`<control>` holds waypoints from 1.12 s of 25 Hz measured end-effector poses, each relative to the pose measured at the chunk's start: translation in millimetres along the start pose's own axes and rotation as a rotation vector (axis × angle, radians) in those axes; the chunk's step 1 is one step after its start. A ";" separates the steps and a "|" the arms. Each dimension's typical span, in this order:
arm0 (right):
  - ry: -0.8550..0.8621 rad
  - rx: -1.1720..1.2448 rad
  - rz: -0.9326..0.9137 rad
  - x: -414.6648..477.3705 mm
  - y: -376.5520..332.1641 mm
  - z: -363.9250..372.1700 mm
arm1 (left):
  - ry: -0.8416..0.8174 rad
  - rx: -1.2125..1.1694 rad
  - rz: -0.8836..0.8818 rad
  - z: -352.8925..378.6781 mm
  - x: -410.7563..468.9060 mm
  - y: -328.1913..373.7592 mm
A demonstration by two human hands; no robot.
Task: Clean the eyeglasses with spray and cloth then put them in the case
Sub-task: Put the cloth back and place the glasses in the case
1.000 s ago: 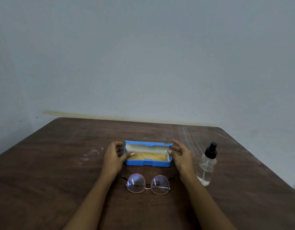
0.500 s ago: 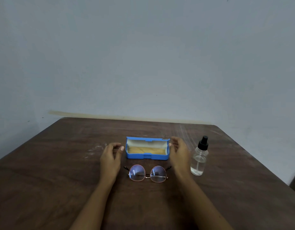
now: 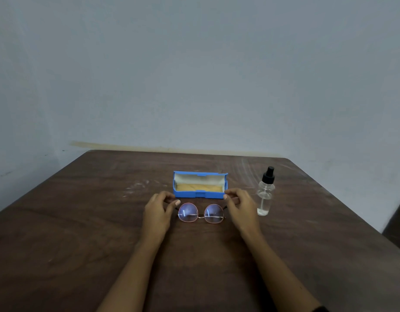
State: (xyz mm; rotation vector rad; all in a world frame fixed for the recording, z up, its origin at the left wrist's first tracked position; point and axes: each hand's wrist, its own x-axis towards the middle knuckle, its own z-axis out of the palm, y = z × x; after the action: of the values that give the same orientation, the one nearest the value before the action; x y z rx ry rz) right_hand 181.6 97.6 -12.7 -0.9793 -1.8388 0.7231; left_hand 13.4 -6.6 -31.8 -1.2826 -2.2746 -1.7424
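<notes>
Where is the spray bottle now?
In the head view the spray bottle stands upright on the table, to the right of the blue case, close beside the right hand.

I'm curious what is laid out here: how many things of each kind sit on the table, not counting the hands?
Eyeglasses: 1
Blue case: 1
Yellow cloth, inside the case: 1
Spray bottle: 1
Total: 4

table (image 3: 82, 233) matt scuffed wood | case (image 3: 200, 194) blue plastic | bottle (image 3: 265, 199) clear – glossy
</notes>
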 end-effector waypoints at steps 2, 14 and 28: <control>-0.025 0.001 0.033 -5.7 2.3 -2.3 | -0.012 0.019 -0.015 -1.6 -3.6 -0.7; -0.302 0.072 0.148 -12.8 9.4 -8.3 | -0.128 -0.057 -0.194 -4.4 -10.4 6.5; -0.198 0.512 0.174 -12.6 12.5 -2.4 | -0.029 -0.244 -0.259 -3.5 -10.2 14.9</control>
State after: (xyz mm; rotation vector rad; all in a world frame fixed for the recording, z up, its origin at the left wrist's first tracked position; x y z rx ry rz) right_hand 191.3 93.5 -27.2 -0.7501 -1.6168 1.3593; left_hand 27.5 -14.7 -23.2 -1.0872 -2.3969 -2.1577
